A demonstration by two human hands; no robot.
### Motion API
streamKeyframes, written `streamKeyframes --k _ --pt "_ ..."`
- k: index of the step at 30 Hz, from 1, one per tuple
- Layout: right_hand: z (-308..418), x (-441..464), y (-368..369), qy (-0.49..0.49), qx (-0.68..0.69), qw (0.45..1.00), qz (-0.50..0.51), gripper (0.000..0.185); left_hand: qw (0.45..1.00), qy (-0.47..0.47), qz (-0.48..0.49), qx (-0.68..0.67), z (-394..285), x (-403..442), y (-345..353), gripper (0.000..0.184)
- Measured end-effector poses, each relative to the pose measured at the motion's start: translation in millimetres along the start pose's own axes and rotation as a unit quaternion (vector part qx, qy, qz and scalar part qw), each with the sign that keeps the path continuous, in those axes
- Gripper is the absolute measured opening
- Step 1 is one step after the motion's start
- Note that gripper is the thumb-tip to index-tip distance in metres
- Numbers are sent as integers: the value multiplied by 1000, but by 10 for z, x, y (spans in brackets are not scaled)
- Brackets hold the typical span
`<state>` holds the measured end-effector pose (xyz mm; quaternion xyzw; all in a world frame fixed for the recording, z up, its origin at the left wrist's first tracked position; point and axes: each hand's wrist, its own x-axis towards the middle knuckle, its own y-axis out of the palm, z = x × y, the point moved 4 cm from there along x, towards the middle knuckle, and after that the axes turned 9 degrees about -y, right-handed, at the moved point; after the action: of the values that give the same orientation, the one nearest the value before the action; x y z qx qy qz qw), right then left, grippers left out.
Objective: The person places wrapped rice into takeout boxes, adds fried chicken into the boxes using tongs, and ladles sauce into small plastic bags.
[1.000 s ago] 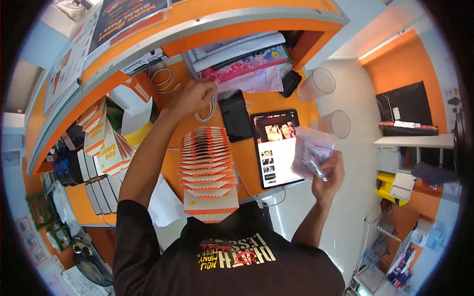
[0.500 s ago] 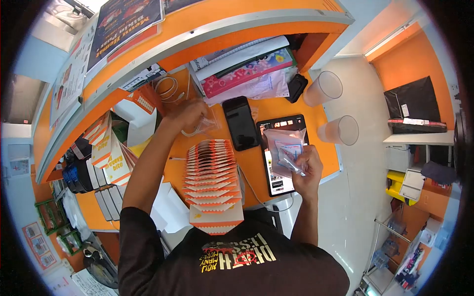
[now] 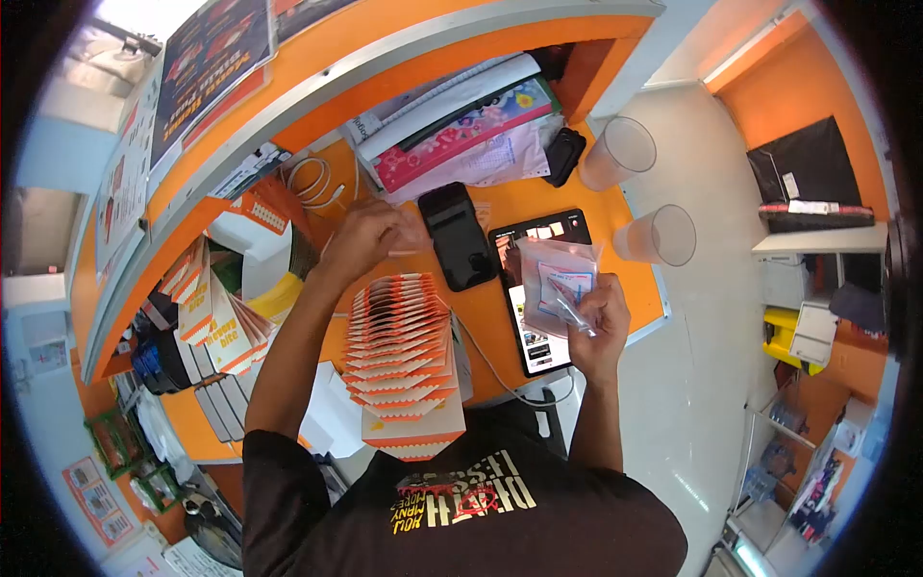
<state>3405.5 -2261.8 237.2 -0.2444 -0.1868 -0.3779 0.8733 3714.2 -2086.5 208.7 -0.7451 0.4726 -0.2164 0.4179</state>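
My right hand (image 3: 598, 322) grips a clear plastic bag with a blue-and-white printed label (image 3: 562, 287), held above the right part of a lit tablet (image 3: 540, 358). Over the orange desk, my left hand (image 3: 367, 237) has its fingers drawn together on thin clear plastic (image 3: 411, 234); its fingertips are partly hidden. A black phone (image 3: 456, 237) lies between the two hands. Close to my chest stands a long row of orange-and-white paper food sleeves (image 3: 402, 356), nested in one another.
Two clear plastic cups (image 3: 656, 236) stand at the desk's right edge. Books and papers (image 3: 461, 144) fill the shelf ahead, with a white cable (image 3: 310, 183) beside them. More printed paper packaging (image 3: 226, 322) sits at left. A thin cable (image 3: 490, 370) crosses the desk toward the tablet.
The view has shifted slightly. My left hand has come a little nearer to me, still at the clear plastic. The right hand keeps its grip on the labelled bag, which now shows more squarely.
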Motion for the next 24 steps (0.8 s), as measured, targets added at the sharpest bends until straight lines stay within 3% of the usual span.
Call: streamKeyframes --k 1,4,7,10,13,16,22,24 --pt "9 -46 -43 11 4 1000 -16 25 997 -11 -21 -79 -140 86 -100 24" --pt "15 -156 -182 33 5 998 -48 25 988 -52 32 -143 -740 466 -238 28" --pt "24 -335 -290 54 -15 995 -78 24 985 47 169 -3 -609 1001 392 32" --pt "109 -502 -386 62 -39 991 -113 26 932 -3 289 220 -514 1278 880 33" --pt "178 -731 -462 84 -28 985 -148 26 953 -75 182 231 -708 1228 956 22" --pt "209 -940 -493 119 -37 978 -166 24 958 -97 140 229 -866 1160 853 23" --pt "374 -1155 -683 115 -53 973 -194 24 960 -63 104 252 -835 1145 892 30" --pt "422 -1289 -768 111 -76 971 -195 24 966 -47 88 238 -749 1160 889 24"
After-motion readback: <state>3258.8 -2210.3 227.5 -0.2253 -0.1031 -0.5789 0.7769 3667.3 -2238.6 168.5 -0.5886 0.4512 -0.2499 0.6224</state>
